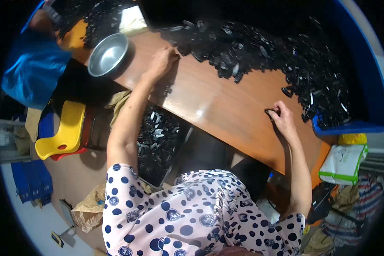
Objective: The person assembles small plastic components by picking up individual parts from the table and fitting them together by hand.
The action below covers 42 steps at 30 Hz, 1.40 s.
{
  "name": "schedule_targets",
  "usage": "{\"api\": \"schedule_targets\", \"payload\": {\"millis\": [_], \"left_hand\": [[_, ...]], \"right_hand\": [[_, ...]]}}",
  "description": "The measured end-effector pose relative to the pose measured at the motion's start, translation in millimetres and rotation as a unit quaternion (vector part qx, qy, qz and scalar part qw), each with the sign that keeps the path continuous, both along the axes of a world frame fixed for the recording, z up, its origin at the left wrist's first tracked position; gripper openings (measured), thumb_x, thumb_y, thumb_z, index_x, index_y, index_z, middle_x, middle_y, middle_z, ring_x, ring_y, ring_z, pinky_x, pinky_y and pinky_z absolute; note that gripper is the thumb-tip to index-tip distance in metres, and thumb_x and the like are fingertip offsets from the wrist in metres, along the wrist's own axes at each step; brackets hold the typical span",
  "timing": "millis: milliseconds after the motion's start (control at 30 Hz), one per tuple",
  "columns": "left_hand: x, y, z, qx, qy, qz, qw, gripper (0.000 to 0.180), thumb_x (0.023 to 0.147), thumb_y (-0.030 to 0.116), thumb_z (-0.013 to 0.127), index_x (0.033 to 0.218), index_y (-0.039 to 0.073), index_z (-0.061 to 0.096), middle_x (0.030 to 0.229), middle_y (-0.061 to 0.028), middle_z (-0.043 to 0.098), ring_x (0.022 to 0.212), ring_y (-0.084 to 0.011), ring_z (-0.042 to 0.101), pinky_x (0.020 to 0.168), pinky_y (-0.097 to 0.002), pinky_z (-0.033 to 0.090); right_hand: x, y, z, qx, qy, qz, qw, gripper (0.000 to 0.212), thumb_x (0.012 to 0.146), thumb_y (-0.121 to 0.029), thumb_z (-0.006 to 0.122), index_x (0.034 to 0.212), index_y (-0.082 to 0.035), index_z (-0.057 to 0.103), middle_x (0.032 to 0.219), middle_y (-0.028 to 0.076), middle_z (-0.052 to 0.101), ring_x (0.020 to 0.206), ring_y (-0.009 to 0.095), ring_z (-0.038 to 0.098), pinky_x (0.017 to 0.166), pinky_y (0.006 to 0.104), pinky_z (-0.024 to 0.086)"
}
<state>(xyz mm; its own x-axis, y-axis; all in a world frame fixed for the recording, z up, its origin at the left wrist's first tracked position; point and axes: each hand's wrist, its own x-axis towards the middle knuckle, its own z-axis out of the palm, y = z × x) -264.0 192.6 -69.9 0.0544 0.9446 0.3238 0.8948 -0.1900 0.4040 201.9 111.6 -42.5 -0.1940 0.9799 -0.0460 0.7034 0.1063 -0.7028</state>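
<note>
My right hand [283, 118] pinches a small black plastic part [270, 113] between thumb and fingers, just above the brown wooden table [213, 111]. Farther left, my left hand [162, 63] rests at the near left end of a long heap of small glossy black parts [247, 47]. Its fingers are curled together by a dark piece at the heap's edge; whatever they hold is mostly hidden. Below my left forearm, a dark tray [161, 181] carries many more black parts with shiny faces.
A metal bowl [108, 55] stands left of my left hand, near a white pad [132, 20]. The heap runs into a large blue bin [362, 126] at the right. A yellow chair [68, 128] is at the left. A white-and-green bag [342, 164] lies past the table's right end.
</note>
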Motion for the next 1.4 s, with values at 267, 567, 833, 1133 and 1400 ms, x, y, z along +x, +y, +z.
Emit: {"api": "schedule_targets", "payload": {"millis": [267, 567, 833, 1133, 1400], "left_hand": [[110.4, -58.2, 19.0, 0.012, -0.164, -0.164, 0.973, 0.023, 0.088, 0.003, 0.052, 0.111, 0.008, 0.052, 0.1, -0.0116, 0.062, 0.089, -0.0257, 0.063, 0.073, -0.0357, 0.051], [246.1, -139.8, 51.4, -0.363, -0.69, -0.207, 0.591, 0.034, 0.087, 0.004, 0.063, 0.12, 0.002, 0.053, 0.093, -0.0054, 0.062, 0.076, -0.0125, 0.063, 0.069, -0.0228, 0.051], [277.7, -150.1, 53.8, -0.151, -0.421, -0.273, 0.852, 0.029, 0.085, 0.004, 0.065, 0.113, 0.003, 0.06, 0.082, -0.0028, 0.059, 0.073, -0.013, 0.058, 0.064, -0.0257, 0.048], [290.1, -147.9, 59.9, -0.087, -0.256, -0.304, 0.914, 0.026, 0.08, 0.008, 0.069, 0.105, 0.003, 0.063, 0.085, -0.0105, 0.064, 0.074, -0.0223, 0.063, 0.064, -0.0303, 0.049], [292.8, -136.0, 54.9, -0.078, -0.2, -0.325, 0.921, 0.021, 0.079, 0.007, 0.07, 0.098, 0.003, 0.062, 0.084, -0.0108, 0.065, 0.073, -0.0233, 0.065, 0.064, -0.0299, 0.051]], "right_hand": [[-35.3, -27.2, 10.1, -0.12, 0.232, -0.022, 0.965, 0.018, 0.088, -0.016, 0.059, 0.101, -0.003, 0.058, 0.083, 0.005, 0.063, 0.071, 0.009, 0.057, 0.058, 0.0223, 0.044], [-32.9, -69.6, 31.0, -0.185, 0.587, -0.034, 0.788, 0.019, 0.091, -0.014, 0.06, 0.107, -0.005, 0.056, 0.09, 0.002, 0.061, 0.067, 0.006, 0.056, 0.052, 0.0169, 0.041], [2.2, -90.0, 35.6, -0.202, 0.597, -0.023, 0.776, 0.015, 0.091, -0.011, 0.06, 0.104, -0.004, 0.057, 0.087, 0.002, 0.061, 0.068, 0.006, 0.056, 0.054, 0.0161, 0.041], [23.3, -89.7, 32.0, -0.211, 0.54, -0.034, 0.814, 0.014, 0.088, -0.012, 0.064, 0.098, -0.006, 0.056, 0.076, -0.002, 0.055, 0.062, 0.003, 0.048, 0.048, 0.0147, 0.031], [29.2, -76.8, 19.6, -0.255, 0.497, -0.021, 0.829, 0.012, 0.088, -0.011, 0.065, 0.088, -0.009, 0.053, 0.073, -0.003, 0.053, 0.059, 0.003, 0.044, 0.046, 0.0165, 0.028]]}}
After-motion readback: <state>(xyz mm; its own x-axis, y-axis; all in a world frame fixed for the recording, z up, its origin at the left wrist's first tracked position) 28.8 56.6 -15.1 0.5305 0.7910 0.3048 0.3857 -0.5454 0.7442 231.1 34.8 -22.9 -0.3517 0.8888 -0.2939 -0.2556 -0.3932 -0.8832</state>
